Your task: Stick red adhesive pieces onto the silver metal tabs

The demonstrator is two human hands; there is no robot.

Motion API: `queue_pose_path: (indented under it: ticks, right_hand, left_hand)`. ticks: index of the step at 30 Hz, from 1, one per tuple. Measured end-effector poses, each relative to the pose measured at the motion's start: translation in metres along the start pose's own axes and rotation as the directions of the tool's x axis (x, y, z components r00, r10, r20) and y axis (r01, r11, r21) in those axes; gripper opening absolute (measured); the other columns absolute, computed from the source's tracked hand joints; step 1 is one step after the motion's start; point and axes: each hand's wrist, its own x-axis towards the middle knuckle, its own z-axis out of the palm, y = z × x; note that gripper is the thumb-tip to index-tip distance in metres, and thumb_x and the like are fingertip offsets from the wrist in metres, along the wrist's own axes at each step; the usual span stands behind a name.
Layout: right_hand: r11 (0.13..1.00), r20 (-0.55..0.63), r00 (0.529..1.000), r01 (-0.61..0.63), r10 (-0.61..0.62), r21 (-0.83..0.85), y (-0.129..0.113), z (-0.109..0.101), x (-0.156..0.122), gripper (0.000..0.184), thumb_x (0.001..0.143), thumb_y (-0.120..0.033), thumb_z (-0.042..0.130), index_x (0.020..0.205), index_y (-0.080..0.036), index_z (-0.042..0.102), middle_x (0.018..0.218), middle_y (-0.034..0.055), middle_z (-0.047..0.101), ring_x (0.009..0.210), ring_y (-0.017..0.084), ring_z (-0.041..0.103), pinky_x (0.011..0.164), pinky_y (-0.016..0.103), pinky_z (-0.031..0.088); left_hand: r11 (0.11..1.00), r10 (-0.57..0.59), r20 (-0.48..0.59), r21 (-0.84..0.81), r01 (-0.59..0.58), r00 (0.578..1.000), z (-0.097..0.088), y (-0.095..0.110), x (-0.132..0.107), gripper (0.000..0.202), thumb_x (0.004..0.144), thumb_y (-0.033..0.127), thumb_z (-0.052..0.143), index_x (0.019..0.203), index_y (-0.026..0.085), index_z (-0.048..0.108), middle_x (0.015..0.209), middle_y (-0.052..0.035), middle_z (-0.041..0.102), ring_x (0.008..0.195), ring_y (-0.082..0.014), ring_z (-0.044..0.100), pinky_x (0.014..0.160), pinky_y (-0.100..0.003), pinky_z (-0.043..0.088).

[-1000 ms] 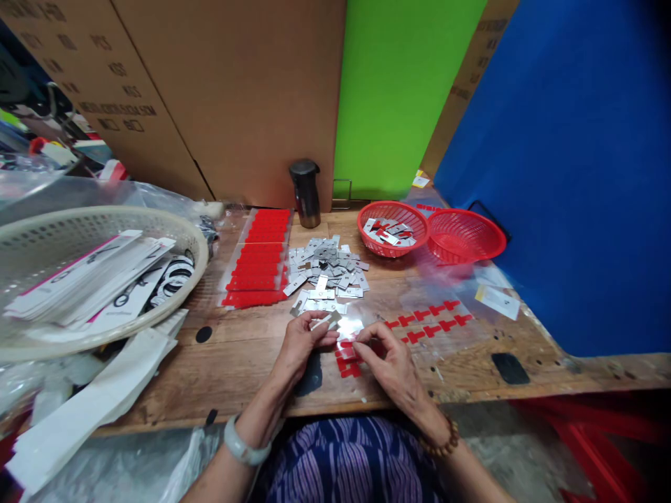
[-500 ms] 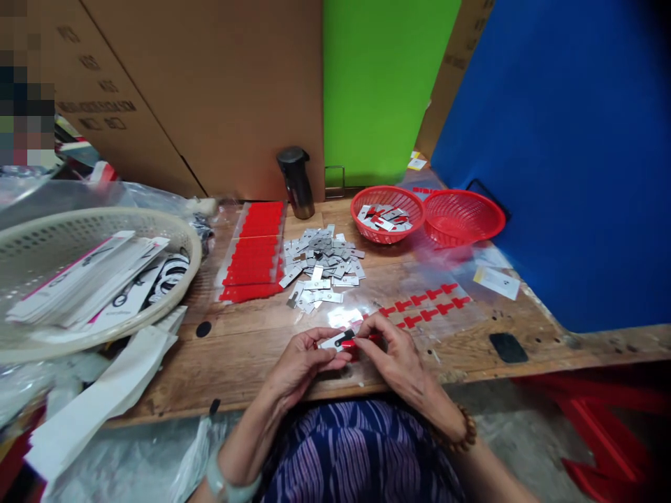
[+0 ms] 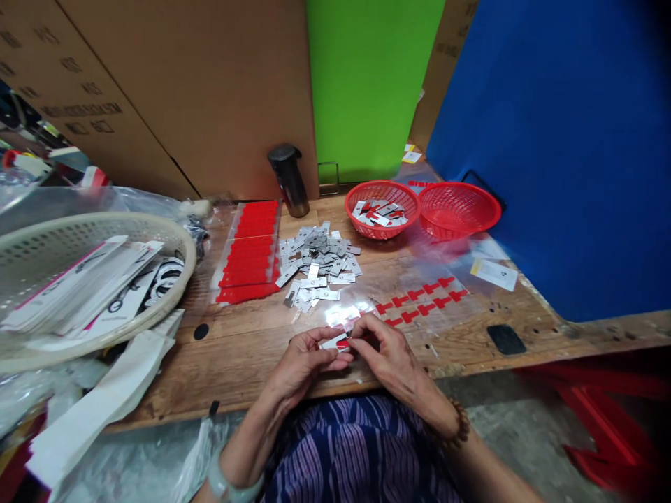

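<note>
My left hand (image 3: 301, 362) pinches a small silver metal plate (image 3: 334, 342) near the table's front edge. My right hand (image 3: 386, 353) presses a red sticker (image 3: 344, 343) against that plate with closed fingertips. Just beyond my hands lies a clear sheet with rows of red T-shaped stickers (image 3: 422, 299). A heap of loose silver plates (image 3: 319, 262) lies further back in the middle of the wooden table (image 3: 246, 349).
Sheets of red stickers (image 3: 250, 251) lie left of the heap. Two red baskets stand at the back right, one holding finished plates (image 3: 381, 209), one bare (image 3: 459, 207). A big beige basket (image 3: 94, 279) of packaged items fills the left. A black cylinder (image 3: 287, 179) stands by the cardboard.
My hands lifted off the sticker sheet and came toward me with a plate and a red sticker. The sticker now sits against the plate between my fingertips.
</note>
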Motion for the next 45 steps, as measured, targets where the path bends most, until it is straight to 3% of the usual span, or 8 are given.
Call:
queue_pose_path:
  ticks: [29,35,45]
  right_hand:
    - [1.000,-0.010,1.000,-0.014,0.014,0.000,-0.002,0.001,-0.002,0.008,0.080,-0.013,0.047,0.076,-0.020,0.050,0.071,-0.0032,0.051,0.066,0.011,0.049,0.061,0.022,0.037]
    - [1.000,-0.017,1.000,-0.023,0.023,0.007,-0.001,0.003,-0.001,0.008,0.080,-0.013,0.048,0.077,-0.020,0.050,0.072,-0.0031,0.052,0.066,0.011,0.049,0.062,0.022,0.038]
    - [0.993,-0.045,0.993,-0.103,0.105,0.050,0.001,0.010,-0.002,0.008,0.078,-0.014,0.051,0.072,-0.019,0.052,0.074,-0.0022,0.057,0.069,0.012,0.052,0.067,0.024,0.038]
  left_hand:
    - [1.000,-0.003,-0.006,-0.008,0.003,1.000,0.000,0.000,0.001,0.040,0.058,0.008,0.074,0.096,0.008,0.060,0.071,-0.0111,0.072,0.066,-0.0173,0.069,0.066,-0.022,0.054]
    - [1.000,0.000,-0.018,0.010,0.000,1.000,0.000,-0.001,0.003,0.042,0.059,0.013,0.077,0.097,0.008,0.060,0.074,-0.0110,0.072,0.066,-0.0164,0.069,0.065,-0.021,0.054]
    - [0.975,0.167,-0.085,0.165,-0.152,0.982,-0.003,-0.011,0.011,0.041,0.061,0.026,0.075,0.094,0.008,0.059,0.065,-0.0078,0.071,0.057,-0.0132,0.067,0.060,-0.020,0.053]
